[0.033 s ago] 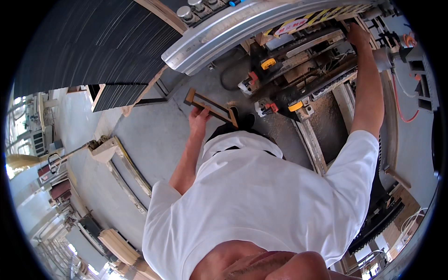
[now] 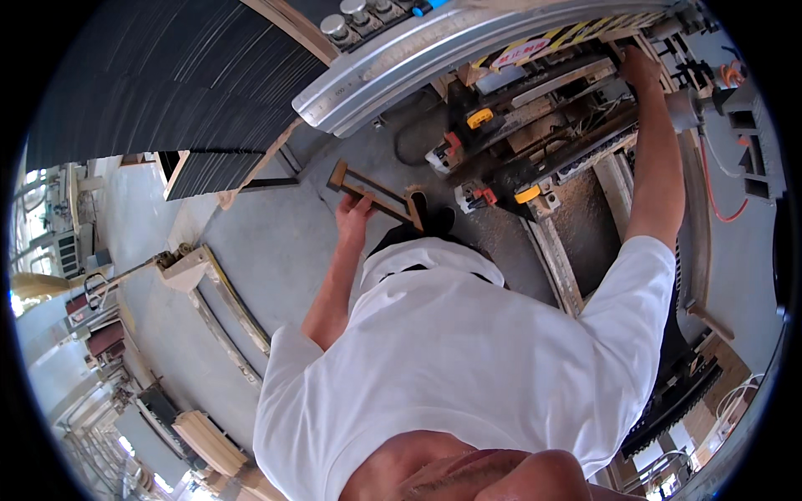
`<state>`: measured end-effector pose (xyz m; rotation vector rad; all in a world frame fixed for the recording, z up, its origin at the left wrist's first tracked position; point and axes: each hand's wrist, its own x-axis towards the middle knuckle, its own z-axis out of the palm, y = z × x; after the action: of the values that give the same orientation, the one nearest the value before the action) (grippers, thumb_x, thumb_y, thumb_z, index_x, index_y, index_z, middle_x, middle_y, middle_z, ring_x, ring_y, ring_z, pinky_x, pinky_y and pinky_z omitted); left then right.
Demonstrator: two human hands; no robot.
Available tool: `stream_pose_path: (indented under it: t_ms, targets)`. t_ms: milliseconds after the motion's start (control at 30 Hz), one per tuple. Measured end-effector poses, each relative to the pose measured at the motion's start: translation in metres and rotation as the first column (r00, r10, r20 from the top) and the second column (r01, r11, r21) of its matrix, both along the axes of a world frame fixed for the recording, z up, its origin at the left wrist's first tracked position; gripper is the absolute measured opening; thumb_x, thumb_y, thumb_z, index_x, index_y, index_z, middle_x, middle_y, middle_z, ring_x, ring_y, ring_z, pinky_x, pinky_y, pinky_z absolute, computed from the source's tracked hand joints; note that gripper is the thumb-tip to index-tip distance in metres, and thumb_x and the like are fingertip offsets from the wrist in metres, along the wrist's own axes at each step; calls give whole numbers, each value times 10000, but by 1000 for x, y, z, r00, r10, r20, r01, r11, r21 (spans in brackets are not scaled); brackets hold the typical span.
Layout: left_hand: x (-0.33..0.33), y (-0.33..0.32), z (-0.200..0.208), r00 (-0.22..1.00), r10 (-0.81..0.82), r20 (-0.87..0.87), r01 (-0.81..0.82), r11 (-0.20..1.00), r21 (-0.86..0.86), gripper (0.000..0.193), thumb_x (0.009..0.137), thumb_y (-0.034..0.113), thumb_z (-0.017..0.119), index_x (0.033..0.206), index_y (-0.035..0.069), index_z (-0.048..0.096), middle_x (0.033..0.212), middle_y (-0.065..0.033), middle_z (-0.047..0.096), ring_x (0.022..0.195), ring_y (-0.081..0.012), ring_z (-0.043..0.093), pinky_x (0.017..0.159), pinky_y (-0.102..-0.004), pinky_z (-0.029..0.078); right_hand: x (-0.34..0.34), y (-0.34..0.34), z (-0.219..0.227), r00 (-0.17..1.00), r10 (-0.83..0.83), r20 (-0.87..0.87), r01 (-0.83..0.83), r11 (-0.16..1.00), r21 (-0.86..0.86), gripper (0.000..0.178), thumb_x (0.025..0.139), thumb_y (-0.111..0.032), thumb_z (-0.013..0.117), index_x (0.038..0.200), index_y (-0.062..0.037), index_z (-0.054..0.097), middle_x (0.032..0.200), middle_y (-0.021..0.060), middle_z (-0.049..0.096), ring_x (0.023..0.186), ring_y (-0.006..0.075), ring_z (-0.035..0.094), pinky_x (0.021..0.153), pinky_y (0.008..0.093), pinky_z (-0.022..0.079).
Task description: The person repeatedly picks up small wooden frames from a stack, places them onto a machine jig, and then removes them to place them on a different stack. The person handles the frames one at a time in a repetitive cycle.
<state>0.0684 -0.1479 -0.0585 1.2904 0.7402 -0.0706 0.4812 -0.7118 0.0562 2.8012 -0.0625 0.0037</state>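
My left hand (image 2: 357, 213) grips one long side of a small wooden frame (image 2: 380, 202), brown with light ends, and holds it out in front of my waist over the floor. Far off to the right, my right arm stretches over a woodworking machine (image 2: 535, 138). At its end my right hand (image 2: 641, 71) is at the machine's far end, beside light wooden strips under the yellow-and-black striped guard (image 2: 576, 35). The fingers of that hand are mostly hidden, and whether they hold anything does not show.
A silver metal beam (image 2: 418, 54) crosses in front. Dark stacked boards (image 2: 167, 83) stand at the far left. Left of me, a pallet truck (image 2: 219, 284) rests on the floor. Red-and-yellow clamps (image 2: 478, 196) and sawdust lie by the machine; an orange hose (image 2: 710, 188) hangs at right.
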Motion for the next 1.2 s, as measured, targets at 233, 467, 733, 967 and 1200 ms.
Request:
stream_pose_path:
  t_ms: [233, 467, 733, 967, 1200]
  targets:
    - [8, 14, 12, 1000, 11, 1, -11, 997, 74, 371, 853, 162, 645, 1176, 4, 556, 1078, -72, 622, 940, -158, 599, 784, -293, 502, -12, 18, 17, 999, -15, 28, 15, 1000, 20, 297, 788, -176, 583, 1081, -129, 607, 1150, 94, 650, 1100, 294, 607, 897, 528, 437]
    - [3, 24, 19, 999, -21, 27, 18, 996, 90, 434, 846, 187, 652, 1218, -11, 549, 1082, -68, 623, 916, -140, 591, 763, -276, 492, -27, 31, 33, 999, -37, 8, 36, 998, 46, 314, 792, -171, 591, 1104, -157, 625, 1129, 87, 661, 1093, 288, 609, 912, 520, 425]
    - [-28, 58, 43, 964, -26, 264, -82, 916, 392, 244, 934, 90, 519, 1141, -34, 557, 998, -59, 628, 897, -105, 561, 762, -249, 451, -9, 25, 11, 999, -26, 31, 25, 999, 45, 258, 803, -215, 605, 1041, -115, 604, 1078, 146, 659, 1025, 346, 631, 838, 468, 508]
    - [-55, 133, 147, 821, 251, 512, -520, 699, 491, 347, 977, 130, 456, 1279, -38, 479, 984, -62, 644, 779, -85, 537, 667, -236, 459, -24, 19, 28, 1000, 9, 22, -9, 999, 34, 418, 806, -281, 608, 1152, -47, 599, 1121, 234, 632, 1065, 386, 604, 887, 503, 491]
    - [-99, 297, 203, 689, 437, 578, -708, 574, 411, 340, 997, 229, 422, 1141, -42, 570, 885, -78, 640, 661, -108, 559, 580, -249, 473, -138, 152, 122, 850, 3, 527, -293, 834, 467, 411, 922, -283, 587, 1232, -14, 592, 1200, 164, 629, 1050, 304, 627, 897, 384, 487]
